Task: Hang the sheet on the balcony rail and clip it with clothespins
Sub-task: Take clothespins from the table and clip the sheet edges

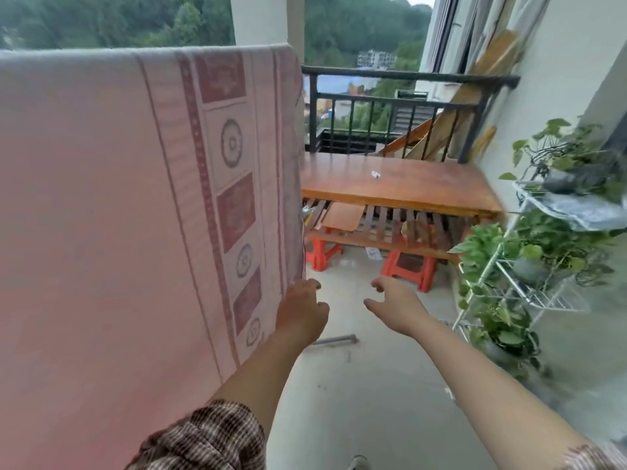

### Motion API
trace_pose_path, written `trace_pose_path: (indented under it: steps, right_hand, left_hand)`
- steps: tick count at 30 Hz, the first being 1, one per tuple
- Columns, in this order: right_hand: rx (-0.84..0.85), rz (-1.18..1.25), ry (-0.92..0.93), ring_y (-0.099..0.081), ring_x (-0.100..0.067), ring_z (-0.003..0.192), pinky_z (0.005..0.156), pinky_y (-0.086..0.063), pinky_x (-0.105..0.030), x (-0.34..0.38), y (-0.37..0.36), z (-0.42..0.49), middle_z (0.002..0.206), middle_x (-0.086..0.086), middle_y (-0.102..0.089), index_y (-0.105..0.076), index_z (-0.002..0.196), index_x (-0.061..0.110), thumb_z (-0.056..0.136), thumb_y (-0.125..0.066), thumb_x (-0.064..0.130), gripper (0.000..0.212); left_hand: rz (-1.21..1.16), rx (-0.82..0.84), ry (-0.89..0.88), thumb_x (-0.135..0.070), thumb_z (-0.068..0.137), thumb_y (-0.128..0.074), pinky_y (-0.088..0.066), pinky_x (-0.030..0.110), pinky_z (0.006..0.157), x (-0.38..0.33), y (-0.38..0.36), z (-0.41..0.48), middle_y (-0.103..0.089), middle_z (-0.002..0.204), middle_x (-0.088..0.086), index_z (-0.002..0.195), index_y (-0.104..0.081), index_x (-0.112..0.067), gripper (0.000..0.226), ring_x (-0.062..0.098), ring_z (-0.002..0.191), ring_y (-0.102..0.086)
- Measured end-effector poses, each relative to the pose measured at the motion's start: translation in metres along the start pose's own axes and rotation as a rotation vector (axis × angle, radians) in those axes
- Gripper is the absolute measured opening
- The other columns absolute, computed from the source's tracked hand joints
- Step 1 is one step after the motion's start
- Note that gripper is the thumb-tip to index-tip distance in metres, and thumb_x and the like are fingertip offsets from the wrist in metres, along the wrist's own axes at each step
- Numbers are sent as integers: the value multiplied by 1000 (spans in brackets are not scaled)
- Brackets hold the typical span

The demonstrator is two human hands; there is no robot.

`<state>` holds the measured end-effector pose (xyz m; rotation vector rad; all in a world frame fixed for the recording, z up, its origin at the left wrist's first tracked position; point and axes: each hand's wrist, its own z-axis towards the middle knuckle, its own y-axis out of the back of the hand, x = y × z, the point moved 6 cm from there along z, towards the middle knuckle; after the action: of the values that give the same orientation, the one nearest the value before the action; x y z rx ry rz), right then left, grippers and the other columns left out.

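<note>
The pink patterned sheet is draped over its support and hangs down. The bare balcony rail is seen to the right of the sheet. Both arms are stretched forward and down. The left hand is held at the sheet's lower right edge with its grip loosely apart and empty; contact cannot be told. The right hand is held clear of the sheet, its grip apart and its fingers spread.

body: one person, two arms in view | left sleeve: woven check of brown, cream and dark lines, bunched in thick folds, ends near the elbow | right sleeve: similar check, paler and blurred, only a corner in frame | forearms: bare from cuff to wrist | left hand, right hand: bare
</note>
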<state>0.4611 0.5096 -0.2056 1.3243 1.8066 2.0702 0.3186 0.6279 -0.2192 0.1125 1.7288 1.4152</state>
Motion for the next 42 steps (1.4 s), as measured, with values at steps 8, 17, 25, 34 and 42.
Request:
trace_pose_path:
  steps: [8,17,25,34,42]
  right_hand:
    - [13,-71,-93,-51,-24,118,96,-46,-41,-82,75,218,132,-3,-52,-51,129,17,83,-56,35,50]
    - [58,-130,-98,-41,-25,127,100,-39,-40,-136,101,443,137,-3,-47,-44,136,18,89,-52,40,52]
    - [83,-69,-168,-43,-26,124,101,-39,-38,-176,122,638,131,-5,-51,-51,128,18,86,-57,40,47]
    - [215,-84,-211,-37,-24,132,107,-34,-41,-246,118,845,141,-3,-44,-45,134,18,89,-53,41,51]
    - [324,-101,-202,-42,-25,127,103,-38,-37,-297,66,1029,134,-6,-48,-44,133,12,87,-56,37,54]
  left_hand:
    - [62,68,-26,-23,89,-46,-35,37,98,-86,-65,231,-42,138,7,133,-42,-13,45,26,128,-35]
    - [128,55,-47,-26,89,-46,-39,39,94,-118,-125,463,-49,131,8,122,-47,-12,36,30,119,-42]
    - [113,132,77,-24,91,-41,-39,42,95,-120,-171,658,-49,129,12,122,-46,-9,34,32,120,-40]
    - [77,192,178,-24,93,-39,-37,41,100,-119,-244,827,-41,139,10,135,-39,-11,43,29,128,-34]
    - [22,175,442,-31,99,-32,-30,44,108,-86,-335,928,-26,151,12,139,-33,-12,45,30,138,-23]
